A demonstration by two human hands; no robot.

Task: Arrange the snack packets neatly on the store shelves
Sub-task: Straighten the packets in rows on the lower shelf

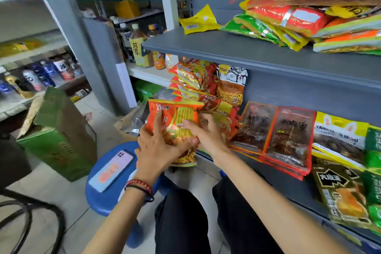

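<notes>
Both hands are on an orange snack packet point(175, 123) held upright at the left end of the lower shelf point(288, 187), in front of a leaning stack of similar orange packets point(193, 82). The left hand point(158, 146) lies flat against the packet's front with the fingers spread wide, pressing rather than gripping. The right hand point(206, 132) curls round the packet's right edge, fingers bent over the front; whether the thumb sits behind it is hidden, so the pinch is probably there but not certain.

The packet looks light and soft: thin crinkly film around loose contents, likely to bend in the middle and slide against its glossy neighbours. Best held by the two side edges or the sealed top strip, with a flat palm to square it up, not squeezed across the belly where the contents could crush.

To the right, dark red packets point(288, 136) lean against the shelf back, and a yellow packet point(338, 136) comes after them. On the upper shelf point(247, 53) lies an untidy heap of green, red and yellow packets point(288, 24). Behind the left wrist a phone point(112, 169) rests on a blue stool point(103, 202)
</notes>
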